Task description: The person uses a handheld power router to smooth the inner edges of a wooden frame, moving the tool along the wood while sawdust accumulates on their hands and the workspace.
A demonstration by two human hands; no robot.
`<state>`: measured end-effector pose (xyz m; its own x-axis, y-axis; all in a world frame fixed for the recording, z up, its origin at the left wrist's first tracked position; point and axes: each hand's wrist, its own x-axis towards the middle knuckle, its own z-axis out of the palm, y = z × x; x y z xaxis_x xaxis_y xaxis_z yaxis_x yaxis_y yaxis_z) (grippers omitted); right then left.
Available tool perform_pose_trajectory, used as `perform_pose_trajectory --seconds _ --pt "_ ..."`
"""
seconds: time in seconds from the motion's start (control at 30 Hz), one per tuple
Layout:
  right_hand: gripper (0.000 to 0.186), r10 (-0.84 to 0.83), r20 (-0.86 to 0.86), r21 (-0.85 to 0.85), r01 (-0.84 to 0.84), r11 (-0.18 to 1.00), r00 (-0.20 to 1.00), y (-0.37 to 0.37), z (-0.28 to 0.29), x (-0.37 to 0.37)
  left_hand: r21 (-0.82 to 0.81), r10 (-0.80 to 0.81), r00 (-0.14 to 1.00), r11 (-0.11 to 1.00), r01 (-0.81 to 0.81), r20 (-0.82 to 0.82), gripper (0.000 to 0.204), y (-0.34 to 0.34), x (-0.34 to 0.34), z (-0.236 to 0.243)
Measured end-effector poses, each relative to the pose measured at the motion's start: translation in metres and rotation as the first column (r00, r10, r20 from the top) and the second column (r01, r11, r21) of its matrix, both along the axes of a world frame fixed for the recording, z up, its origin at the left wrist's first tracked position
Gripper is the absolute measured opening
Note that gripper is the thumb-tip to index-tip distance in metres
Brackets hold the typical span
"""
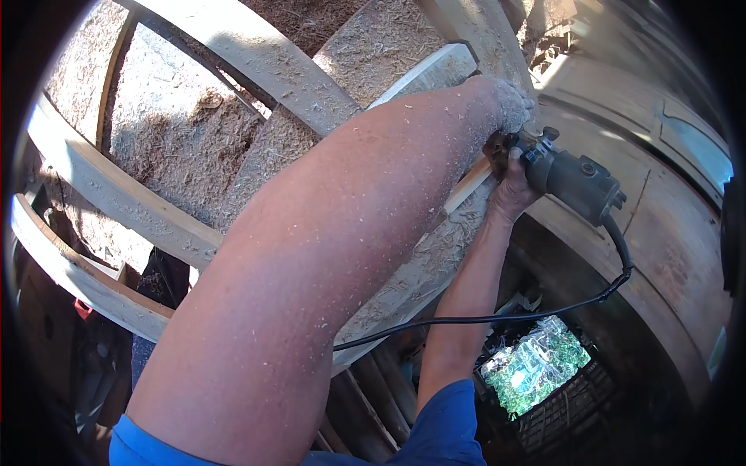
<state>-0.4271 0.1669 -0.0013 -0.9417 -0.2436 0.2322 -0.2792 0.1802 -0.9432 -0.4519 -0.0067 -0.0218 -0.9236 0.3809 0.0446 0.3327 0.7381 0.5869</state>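
A corded power tool [579, 182] with a grey cylindrical motor body, much like a trim router, rests on its side at a wooden piece. My right hand [514, 190] wraps round it near its front end, thumb on top. My left hand [509, 107], coated in pale dust, is closed at the tool's front, its fingertips partly hidden. My left forearm crosses most of the view. Beneath my hands runs a long wooden piece [435, 264] strewn with shavings; the tool's cutting end is hidden by my hands. A black cord [497, 318] loops from the tool back under my left arm.
Curved wooden pieces [116, 182] lie at the left over ground covered in sawdust [179, 124]. A short wood block [431, 71] sits beyond my left forearm. Wide panelled wood [653, 225] stands at the right. A dark crate [567, 400] lies at the lower right.
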Motion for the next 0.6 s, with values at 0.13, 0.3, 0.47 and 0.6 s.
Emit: perform_pose_trajectory --seconds 0.13,0.3,0.47,0.6 --pt "0.066 0.009 -0.005 0.036 -0.008 0.999 1.000 -0.001 -0.002 -0.004 -0.050 0.013 0.998 0.999 -0.016 -0.067 0.082 -0.002 0.002 -0.005" --pt "0.062 -0.032 -0.037 0.054 0.034 0.998 0.999 0.004 0.000 -0.004 -0.143 -0.058 0.998 0.988 0.055 -0.022 0.079 -0.010 0.015 0.026" --pt "0.062 -0.047 -0.146 0.082 0.059 0.995 0.988 0.001 0.004 -0.005 -0.138 0.048 0.997 0.989 -0.055 -0.058 0.087 -0.005 0.020 0.025" --pt "0.064 -0.062 0.019 0.090 0.060 0.994 0.998 0.010 0.002 -0.003 -0.143 0.054 0.997 0.988 -0.060 -0.045 0.084 -0.003 0.020 0.021"
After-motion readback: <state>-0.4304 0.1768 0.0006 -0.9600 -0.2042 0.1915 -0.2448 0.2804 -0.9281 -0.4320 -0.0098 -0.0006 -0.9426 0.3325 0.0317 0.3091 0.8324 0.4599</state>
